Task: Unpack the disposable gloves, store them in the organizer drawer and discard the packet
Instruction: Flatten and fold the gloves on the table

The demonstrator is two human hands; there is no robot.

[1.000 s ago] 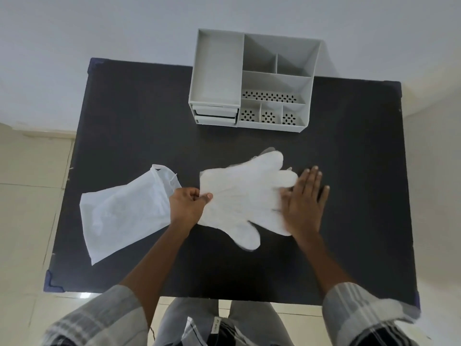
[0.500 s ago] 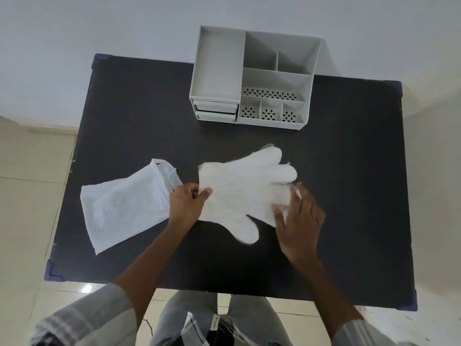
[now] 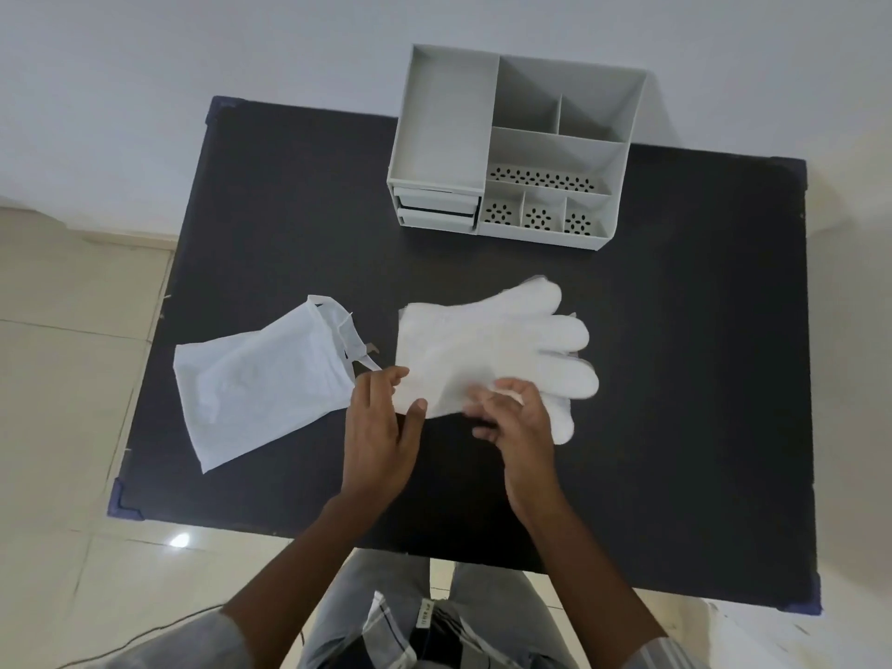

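Note:
A flat stack of translucent white disposable gloves (image 3: 502,345) lies in the middle of the black table (image 3: 700,330), fingers pointing right. My left hand (image 3: 381,427) pinches the cuff edge at the stack's lower left corner. My right hand (image 3: 519,422) grips the stack's near edge by the thumb part and lifts it slightly. The white packet (image 3: 260,379) lies open and flat to the left of the gloves. The grey organizer (image 3: 511,147) stands at the table's far edge, its two small drawers (image 3: 437,207) at the front left, both closed.
Blue protectors cap the table corners (image 3: 126,504). Beige tiled floor surrounds the table, and a white wall rises behind the organizer. My knees and a checked cloth show below the near table edge.
My right hand has slid from the glove fingertips left to the stack's near edge and curled onto it. My left hand keeps its hold on the cuff, shifted slightly toward me.

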